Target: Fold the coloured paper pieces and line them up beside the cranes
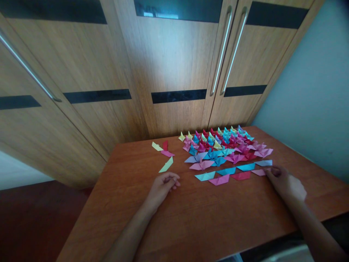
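My left hand (163,185) rests on the brown wooden table (191,218) with its fingers curled in loosely and nothing visible in them. A pale green folded paper strip (166,165) lies just beyond it. My right hand (285,182) lies at the right end of a row of flat folded papers, fingertips touching a pink folded paper (259,172). That row also holds a light blue piece (205,176), a magenta piece (219,179) and a red piece (241,175). Behind the row stands a dense cluster of small folded paper cranes (220,143) in several colours.
A few loose folded pieces (163,148) in yellow, red and pink lie at the table's far left. Wooden wardrobe doors (174,65) with metal handles rise right behind the table. A grey wall (313,102) stands to the right. Dark red floor (35,218) lies to the left.
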A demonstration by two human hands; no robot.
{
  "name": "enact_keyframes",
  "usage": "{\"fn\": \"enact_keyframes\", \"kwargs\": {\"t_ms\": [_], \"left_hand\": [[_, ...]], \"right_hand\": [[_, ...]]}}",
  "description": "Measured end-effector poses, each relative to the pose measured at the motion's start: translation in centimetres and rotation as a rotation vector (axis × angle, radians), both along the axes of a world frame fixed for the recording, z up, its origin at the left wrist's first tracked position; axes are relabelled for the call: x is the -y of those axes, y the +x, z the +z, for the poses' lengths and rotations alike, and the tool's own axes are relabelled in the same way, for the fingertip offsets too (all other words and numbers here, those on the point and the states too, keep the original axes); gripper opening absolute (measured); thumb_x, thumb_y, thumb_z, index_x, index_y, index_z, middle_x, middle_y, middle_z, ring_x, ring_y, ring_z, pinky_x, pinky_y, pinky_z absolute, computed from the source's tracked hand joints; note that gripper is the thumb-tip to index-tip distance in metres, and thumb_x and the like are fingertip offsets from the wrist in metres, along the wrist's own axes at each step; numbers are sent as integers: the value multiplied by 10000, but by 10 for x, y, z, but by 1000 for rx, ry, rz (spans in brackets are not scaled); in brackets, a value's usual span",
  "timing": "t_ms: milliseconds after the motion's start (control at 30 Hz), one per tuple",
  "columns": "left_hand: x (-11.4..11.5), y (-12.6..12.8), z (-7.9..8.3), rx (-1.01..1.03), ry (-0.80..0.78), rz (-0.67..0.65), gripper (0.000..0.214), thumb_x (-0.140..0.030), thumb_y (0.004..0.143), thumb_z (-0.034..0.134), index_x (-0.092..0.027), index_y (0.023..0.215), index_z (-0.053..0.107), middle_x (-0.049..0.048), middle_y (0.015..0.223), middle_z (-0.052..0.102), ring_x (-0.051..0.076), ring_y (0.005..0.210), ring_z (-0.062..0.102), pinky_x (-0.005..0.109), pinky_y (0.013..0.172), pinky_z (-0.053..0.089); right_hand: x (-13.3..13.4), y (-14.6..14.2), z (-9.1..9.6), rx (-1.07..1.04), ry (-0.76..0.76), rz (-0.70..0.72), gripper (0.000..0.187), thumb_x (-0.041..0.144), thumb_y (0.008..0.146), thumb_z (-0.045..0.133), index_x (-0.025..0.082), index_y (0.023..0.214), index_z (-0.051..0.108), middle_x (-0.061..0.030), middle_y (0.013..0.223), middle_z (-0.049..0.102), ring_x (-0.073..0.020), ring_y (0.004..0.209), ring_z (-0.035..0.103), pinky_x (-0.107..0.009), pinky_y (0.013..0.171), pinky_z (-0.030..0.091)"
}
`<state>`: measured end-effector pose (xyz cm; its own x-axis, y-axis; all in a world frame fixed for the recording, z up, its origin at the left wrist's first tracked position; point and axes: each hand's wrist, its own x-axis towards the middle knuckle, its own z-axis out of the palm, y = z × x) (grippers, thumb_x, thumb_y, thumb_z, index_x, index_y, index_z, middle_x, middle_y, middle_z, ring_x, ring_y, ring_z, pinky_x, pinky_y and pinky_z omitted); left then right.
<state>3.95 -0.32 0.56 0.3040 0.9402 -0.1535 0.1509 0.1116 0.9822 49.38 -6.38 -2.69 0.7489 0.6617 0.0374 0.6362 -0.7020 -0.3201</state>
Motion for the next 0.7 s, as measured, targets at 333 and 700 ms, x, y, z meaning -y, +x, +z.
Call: {"fn": "enact_keyframes", "kwargs": {"t_ms": [333,700], "left_hand": [[1,0,2,0,3,2,237,-368,782,596,-157,871,658,36,729,677,125,628,562,210,553,382],[0,0,0,0,4,-8,255,-383,779,593,-158,876,661,43,739,682,133,635,573,215,552,390]], "right_hand": [[0,3,-2,5,-29,14,584,622,758,494,248,1194,602,-207,975,656,-329,753,609,-361,542,358],[1,3,-5,3,-3,-14,560,594,757,506,257,1194,602,-191,973,661,-323,772,609,-348,544,358]]}}
